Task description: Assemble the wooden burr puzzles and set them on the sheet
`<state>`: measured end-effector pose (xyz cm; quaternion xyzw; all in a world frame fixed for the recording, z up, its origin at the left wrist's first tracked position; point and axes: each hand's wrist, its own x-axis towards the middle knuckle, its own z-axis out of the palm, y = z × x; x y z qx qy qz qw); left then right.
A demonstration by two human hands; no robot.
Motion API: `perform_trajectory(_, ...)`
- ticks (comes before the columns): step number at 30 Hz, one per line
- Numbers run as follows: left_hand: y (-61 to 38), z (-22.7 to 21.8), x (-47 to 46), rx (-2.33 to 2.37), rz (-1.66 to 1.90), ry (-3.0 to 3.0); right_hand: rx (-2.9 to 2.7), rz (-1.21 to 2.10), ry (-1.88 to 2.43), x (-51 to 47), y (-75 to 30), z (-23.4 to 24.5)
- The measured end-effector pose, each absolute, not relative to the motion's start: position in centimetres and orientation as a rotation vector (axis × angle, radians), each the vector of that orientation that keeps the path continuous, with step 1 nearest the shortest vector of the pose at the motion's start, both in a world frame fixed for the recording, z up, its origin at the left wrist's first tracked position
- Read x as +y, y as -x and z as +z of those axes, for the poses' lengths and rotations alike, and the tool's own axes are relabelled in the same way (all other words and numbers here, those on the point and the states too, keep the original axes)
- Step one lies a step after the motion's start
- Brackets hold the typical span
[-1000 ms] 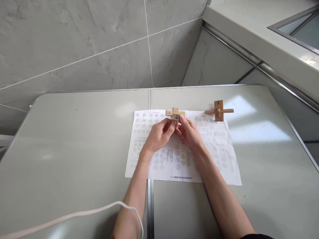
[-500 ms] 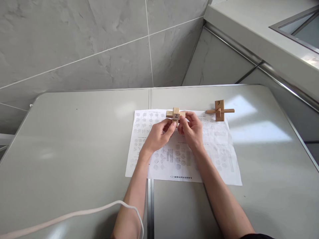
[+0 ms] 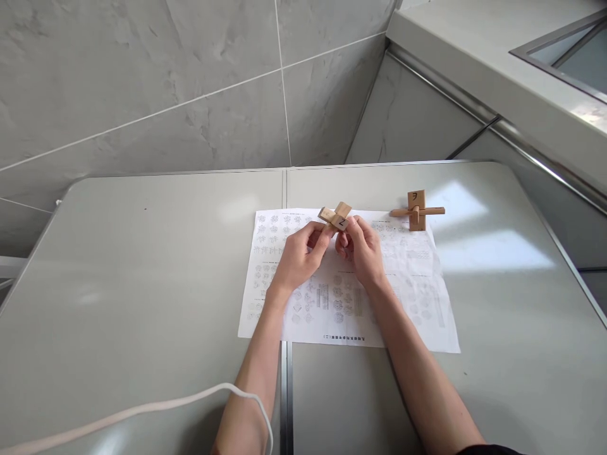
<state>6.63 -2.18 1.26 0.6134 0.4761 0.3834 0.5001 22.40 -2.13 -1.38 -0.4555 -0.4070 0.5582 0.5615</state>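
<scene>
A small wooden interlocking puzzle (image 3: 336, 217) with a "2" written on one block is held above the printed sheet (image 3: 313, 328). My left hand (image 3: 303, 254) is closed, thumb and fingers pinching its lower left side. My right hand (image 3: 364, 248) is closed on its right side, the thumb against the block with the number. The puzzle is tilted, and its underside is hidden by my fingers. Right of my hands, a second wooden puzzle (image 3: 417, 218) marked "3" rests by the sheet's upper right edge, touched by neither hand.
Rows of small drawings cover the sheet on the grey table (image 3: 142, 284). A white cable (image 3: 156, 404) crosses the lower left and passes over my left forearm. A tiled wall (image 3: 190, 82) stands behind the table; a pale ledge (image 3: 474, 63) juts in at upper right.
The puzzle in my hands has turned from nearly square-on to a slant, its numbered block now angled down to the right. The puzzle marked "3" lies as before.
</scene>
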Motion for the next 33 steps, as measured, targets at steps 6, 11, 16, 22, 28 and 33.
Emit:
perform_trajectory(6,-6.3,1.1,-2.0,1.162,0.989,-1.384,-0.715,1.562,0.930,-1.5,-22.7,-1.5)
perform_trajectory(11,-6.1,1.2,-1.8,1.207,0.982,-1.384,-0.444,1.582,0.759,-0.8,-23.6,-1.4)
perform_trajectory(16,-6.1,1.0,-1.8,1.241,0.942,-1.380,-0.317,1.465,0.709,-0.6,-24.3,-1.8)
perform_trajectory(22,-6.1,0.8,-1.8,1.247,0.921,-1.405,-0.256,1.369,0.755,-0.3,-24.6,-2.7)
perform_trajectory(28,-6.1,0.7,-1.8,1.248,0.896,-1.419,-0.241,1.351,0.768,-0.3,-24.6,-3.2)
perform_trajectory(33,-5.9,0.6,-1.7,1.254,0.875,-1.432,-0.236,1.327,0.813,-0.5,-24.3,-3.2)
